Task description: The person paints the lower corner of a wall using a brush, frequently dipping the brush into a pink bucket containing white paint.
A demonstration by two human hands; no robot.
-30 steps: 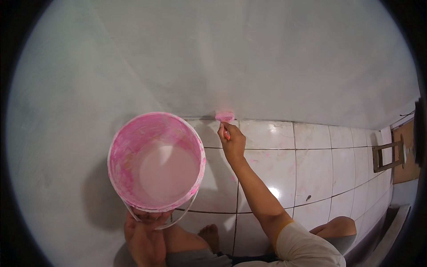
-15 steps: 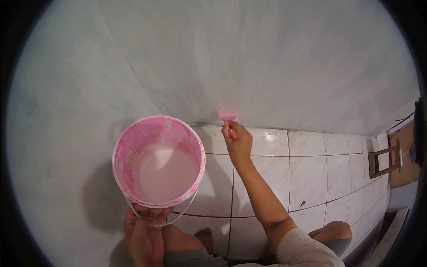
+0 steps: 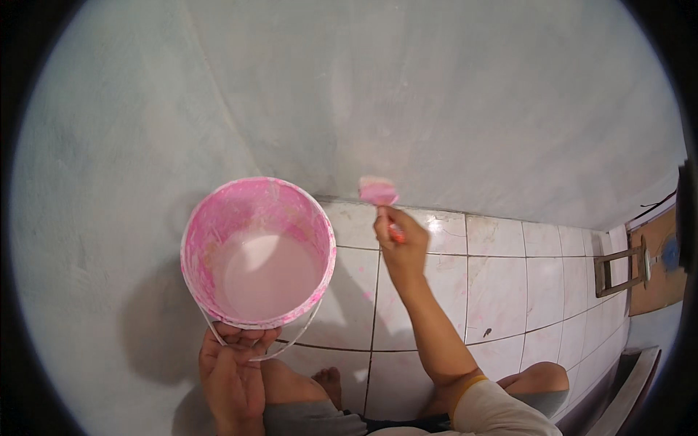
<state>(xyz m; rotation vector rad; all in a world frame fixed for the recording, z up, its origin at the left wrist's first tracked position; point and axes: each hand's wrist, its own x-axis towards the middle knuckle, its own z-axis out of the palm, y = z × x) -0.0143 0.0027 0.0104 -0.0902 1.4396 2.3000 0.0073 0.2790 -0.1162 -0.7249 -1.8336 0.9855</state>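
Observation:
A bucket [image 3: 207, 218], pink-smeared inside with a white rim, is tilted so its mouth faces me. Pale, milky pink paint [image 3: 273, 280] lies in it. My left hand [image 3: 236, 363] is palm up at the near side, its curled fingers holding the bucket from below; the fingertips are partly hidden behind the rim. The thin white wire handle [image 3: 294, 341] hangs across that hand. My right hand [image 3: 405, 240] is closed around the orange-red handle of a paintbrush [image 3: 379, 190]. The brush's pink, pale-tipped head is slightly blurred, in front of the grey wall [image 3: 465, 102] just above the floor.
White floor tiles [image 3: 494, 283] with dark joints and pink spots meet the wall's lower edge. A small dark bit [image 3: 488, 333] lies on one tile. A wooden stool [image 3: 618, 269] stands far right, and a pale-edged board [image 3: 636, 392] is at the lower right. My bare foot [image 3: 329, 385] is below the bucket.
The paintbrush and my right hand have moved slightly right and toward me; more of the brush head shows. The bucket sits slightly higher in view, still in my left hand.

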